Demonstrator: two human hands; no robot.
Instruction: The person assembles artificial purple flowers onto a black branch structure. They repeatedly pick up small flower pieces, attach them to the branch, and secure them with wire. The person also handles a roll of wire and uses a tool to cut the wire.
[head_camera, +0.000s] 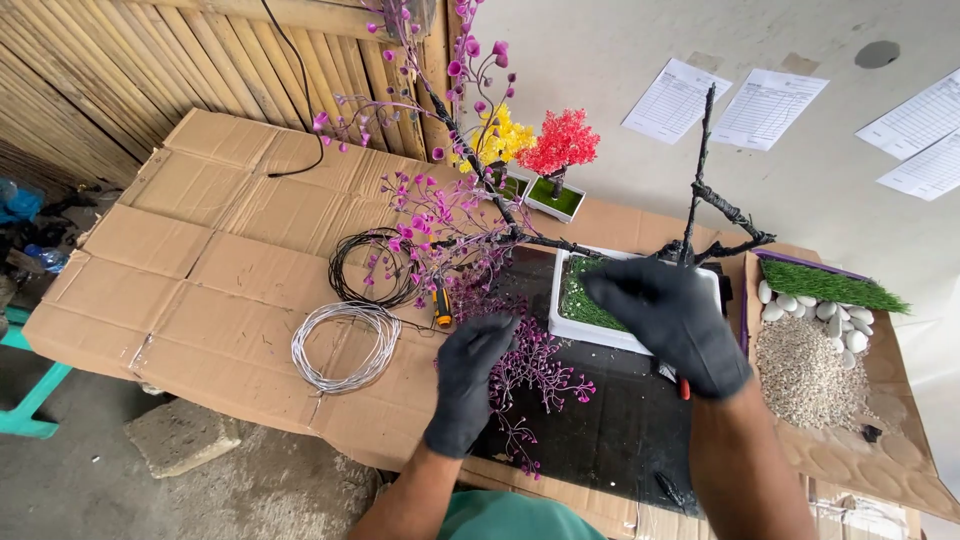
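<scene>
On the table (220, 270), purple sprigs (535, 365) are pressed under the left hand (468, 380), grip flat; the right hand (672, 320) is closed over the white tray (600, 335), which could be tipped by the wire tree (700, 190).

Both hands wear snug black gloves of a matte, slightly wrinkled material: the left hand (468, 382) is covered from fingertips to wrist, and the right hand (672, 318) is covered the same way. The gloves end in a plain cuff at each wrist, and the forearms above them are bare, with no sleeves reaching down. At the bottom edge, between the arms, a patch of teal-green clothing (505, 515) shows on the person's body.
</scene>
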